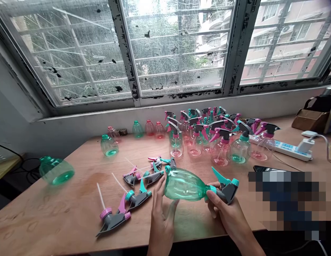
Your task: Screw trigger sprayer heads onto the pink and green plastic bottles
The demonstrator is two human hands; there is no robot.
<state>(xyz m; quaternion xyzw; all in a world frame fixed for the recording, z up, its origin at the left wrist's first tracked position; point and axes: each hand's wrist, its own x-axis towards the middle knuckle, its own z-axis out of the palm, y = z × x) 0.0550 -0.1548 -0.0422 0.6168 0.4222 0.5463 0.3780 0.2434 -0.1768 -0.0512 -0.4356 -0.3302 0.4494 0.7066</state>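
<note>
A transparent green spray bottle lies sideways in the air above the table's front, its base to the left. My left hand holds its base end, thumb below and fingers partly behind it. My right hand pinches the teal collar at the neck. A grey and teal trigger head sits on that neck and points right. Left of my hands lie loose trigger heads with thin tubes, among them a pink-collared one and a teal-collared one.
Several pink and green bottles with trigger heads cluster at the back. Headless bottles stand behind left, and a green one is near the left edge. A white power strip, phone and brown bag are right. Windows rise behind.
</note>
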